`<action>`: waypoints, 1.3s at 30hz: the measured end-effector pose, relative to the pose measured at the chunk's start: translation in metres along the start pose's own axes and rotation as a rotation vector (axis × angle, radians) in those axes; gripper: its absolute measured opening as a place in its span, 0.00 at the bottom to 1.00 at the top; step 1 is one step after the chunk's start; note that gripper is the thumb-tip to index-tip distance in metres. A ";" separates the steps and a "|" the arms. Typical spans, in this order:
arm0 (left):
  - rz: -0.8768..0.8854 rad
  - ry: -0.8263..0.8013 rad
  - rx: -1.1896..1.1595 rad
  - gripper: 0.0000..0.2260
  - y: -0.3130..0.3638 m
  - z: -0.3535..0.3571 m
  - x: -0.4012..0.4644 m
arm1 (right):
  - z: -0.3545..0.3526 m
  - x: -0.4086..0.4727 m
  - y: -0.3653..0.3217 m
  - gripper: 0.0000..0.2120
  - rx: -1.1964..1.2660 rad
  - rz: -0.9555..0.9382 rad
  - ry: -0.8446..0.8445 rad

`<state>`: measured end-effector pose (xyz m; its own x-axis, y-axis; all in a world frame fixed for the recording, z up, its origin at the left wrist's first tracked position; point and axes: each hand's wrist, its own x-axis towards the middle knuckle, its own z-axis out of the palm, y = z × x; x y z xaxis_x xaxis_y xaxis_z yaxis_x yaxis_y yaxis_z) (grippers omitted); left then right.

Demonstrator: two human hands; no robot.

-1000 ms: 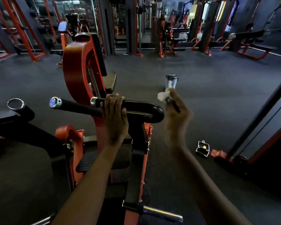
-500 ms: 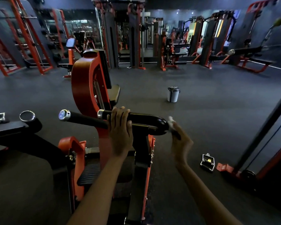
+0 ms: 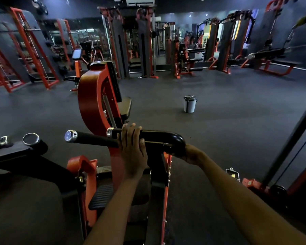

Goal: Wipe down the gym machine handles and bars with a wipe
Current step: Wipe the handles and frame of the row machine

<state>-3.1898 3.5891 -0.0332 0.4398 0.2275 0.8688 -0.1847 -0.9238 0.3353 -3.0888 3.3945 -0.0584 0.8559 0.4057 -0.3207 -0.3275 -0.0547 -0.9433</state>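
A black curved handle bar with chrome end caps sits on top of an orange and black gym machine. My left hand is wrapped over the middle of the bar, fingers curled across both tubes. My right hand presses against the lower right side of the bar's bend. The white wipe is hidden under that hand, so I cannot see it now. A second black handle with chrome caps juts in at the left.
A small grey bin stands on the dark rubber floor beyond the machine. A cable attachment lies on the floor at the right, next to an orange base and a slanted black post. Orange racks line the back.
My right hand, which held the white wipe up in the air, came down and left onto the bend of the bar. The left hand kept its grip. The view tilted upward.
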 end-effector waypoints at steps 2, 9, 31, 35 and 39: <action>0.006 0.001 0.003 0.16 -0.002 0.001 0.000 | 0.006 -0.012 0.005 0.16 0.142 -0.020 0.032; -0.003 0.047 -0.017 0.17 -0.004 0.010 -0.001 | 0.047 -0.067 0.042 0.09 -0.406 -0.454 0.302; 0.031 -0.025 0.050 0.17 -0.005 -0.003 -0.001 | -0.017 -0.076 0.089 0.16 -0.932 -0.811 0.615; 0.021 -0.018 0.038 0.17 -0.002 -0.003 -0.001 | -0.011 -0.067 0.021 0.15 -0.559 -0.639 0.711; 0.014 -0.004 0.033 0.18 -0.001 -0.001 0.000 | 0.008 -0.036 -0.050 0.14 -0.628 -0.614 0.471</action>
<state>-3.1907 3.5905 -0.0333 0.4411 0.2133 0.8718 -0.1615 -0.9366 0.3109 -3.1065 3.3899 0.0009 0.9220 0.1294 0.3650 0.3799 -0.4848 -0.7878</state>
